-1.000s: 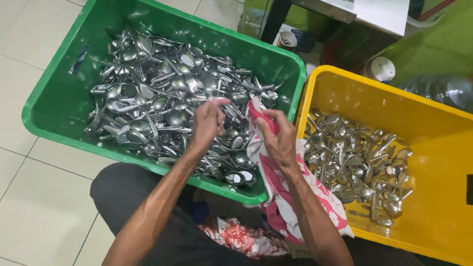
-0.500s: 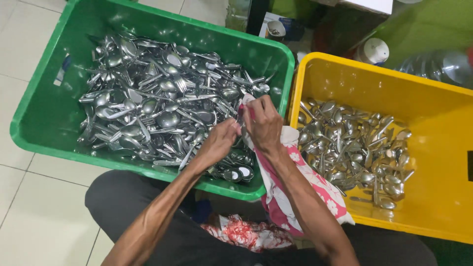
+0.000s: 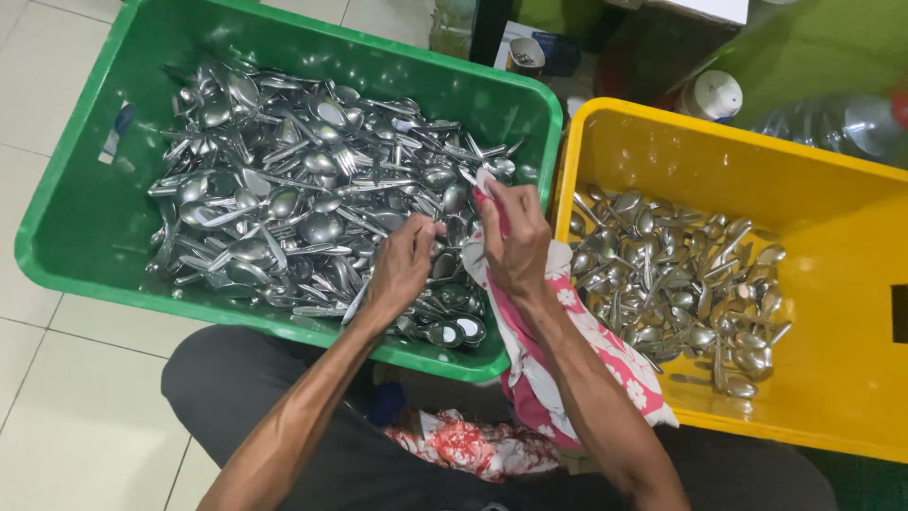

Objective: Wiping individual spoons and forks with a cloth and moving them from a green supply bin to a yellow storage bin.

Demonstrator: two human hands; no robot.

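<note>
A small white and blue label (image 3: 115, 132) sticks on the inside left wall of the green bin (image 3: 76, 218), at the left of the frame. A black rectangle sticker (image 3: 899, 314) sits on the inside right wall of the yellow bin (image 3: 851, 237), at the right edge. At the top, a round white lid (image 3: 711, 95) shows just behind the yellow bin, and a clear plastic bottle (image 3: 832, 123) lies in the upper right corner.

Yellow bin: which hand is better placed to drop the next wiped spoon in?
Probably the right hand: it grips the pink cloth beside the yellow bin, while the left hand sits over the green bin.
</note>
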